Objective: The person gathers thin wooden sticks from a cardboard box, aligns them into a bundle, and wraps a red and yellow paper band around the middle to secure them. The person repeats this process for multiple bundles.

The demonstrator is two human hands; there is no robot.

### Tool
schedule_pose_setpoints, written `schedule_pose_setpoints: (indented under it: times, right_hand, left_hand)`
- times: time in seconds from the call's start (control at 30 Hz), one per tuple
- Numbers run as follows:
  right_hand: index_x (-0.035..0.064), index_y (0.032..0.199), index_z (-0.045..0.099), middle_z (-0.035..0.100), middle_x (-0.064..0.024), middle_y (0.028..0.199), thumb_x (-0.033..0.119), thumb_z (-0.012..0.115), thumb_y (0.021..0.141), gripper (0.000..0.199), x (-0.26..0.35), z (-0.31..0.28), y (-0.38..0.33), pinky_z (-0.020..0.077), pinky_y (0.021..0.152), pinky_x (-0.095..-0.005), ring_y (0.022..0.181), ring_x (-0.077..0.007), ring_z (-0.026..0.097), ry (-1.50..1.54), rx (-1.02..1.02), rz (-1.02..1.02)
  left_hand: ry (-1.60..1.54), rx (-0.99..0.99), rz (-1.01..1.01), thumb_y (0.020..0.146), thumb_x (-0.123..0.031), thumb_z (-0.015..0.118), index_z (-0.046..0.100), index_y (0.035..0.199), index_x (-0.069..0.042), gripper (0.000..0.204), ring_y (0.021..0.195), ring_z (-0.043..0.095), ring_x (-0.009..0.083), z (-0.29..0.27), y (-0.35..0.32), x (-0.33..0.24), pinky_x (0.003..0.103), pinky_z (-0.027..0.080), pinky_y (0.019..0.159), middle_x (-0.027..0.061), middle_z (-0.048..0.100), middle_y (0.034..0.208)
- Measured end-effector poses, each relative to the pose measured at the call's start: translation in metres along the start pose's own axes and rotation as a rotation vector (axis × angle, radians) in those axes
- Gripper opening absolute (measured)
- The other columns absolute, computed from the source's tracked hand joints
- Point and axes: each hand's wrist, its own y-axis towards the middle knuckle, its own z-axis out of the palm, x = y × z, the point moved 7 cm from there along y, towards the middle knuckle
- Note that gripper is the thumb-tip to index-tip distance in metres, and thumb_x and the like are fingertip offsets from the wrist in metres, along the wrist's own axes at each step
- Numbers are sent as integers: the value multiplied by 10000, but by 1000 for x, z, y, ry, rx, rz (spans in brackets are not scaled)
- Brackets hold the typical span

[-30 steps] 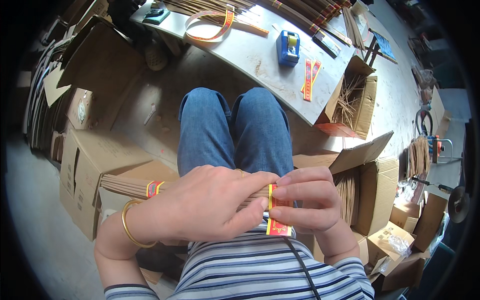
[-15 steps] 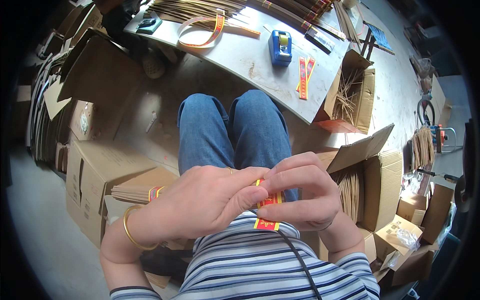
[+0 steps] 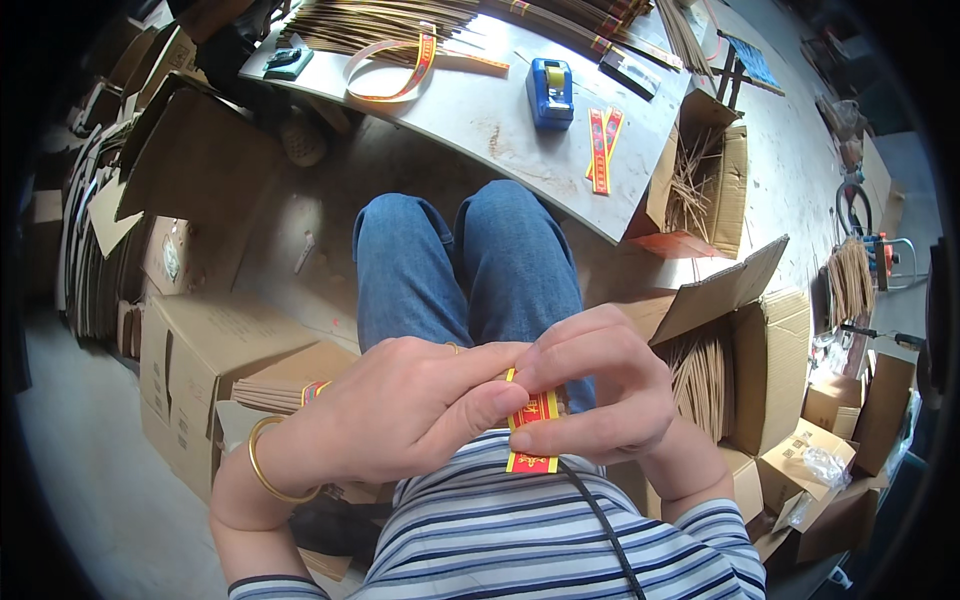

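Over the lap, both hands pinch a thin red paper band [image 3: 533,425] around something mostly hidden, maybe sticks; the left hand [image 3: 400,415] and right hand [image 3: 600,400] hold the light, floppy strip by its ends.

Small packing workshop, stacked cardboard boxes [image 3: 205,350], bundled thin sticks [image 3: 390,20], tape dispenser [image 3: 550,92] on worktable [image 3: 480,120]

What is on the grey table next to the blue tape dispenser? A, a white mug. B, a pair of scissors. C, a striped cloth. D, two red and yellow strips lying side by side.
D: two red and yellow strips lie on the grey table, just right of the blue tape dispenser.
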Motion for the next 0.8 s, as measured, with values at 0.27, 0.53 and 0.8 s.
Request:
schedule_pose_setpoints:
  times: [0.27,0.53,0.8]
  right_hand:
    - [106,877,734,614,-93,1025,121,715,765,114,-10,-3,0,489,784,-339,893,-237,594,62,19,51]
    - [26,964,630,558,-94,913,238,814,769,342,-8,-6,-22,464,678,-247,765,-159,558,-8,-313,377]
    - [39,942,644,587,-101,922,139,792,779,242,-11,4,-16,549,662,-235,761,-150,636,92,-314,499]
  left_hand:
    - [-30,8,-22,983,-348,516,561,1188,-44,369,727,641,364,0,2,6,389,495,629,170,660,834]
    - [-236,-256,-92,1006,-446,453,549,1166,-3,481,547,539,95,-11,-7,22,233,415,516,31,575,661]
    - [-221,-282,-16,997,-515,421,548,1161,-14,542,517,506,70,-4,-6,21,214,378,484,-4,551,614]
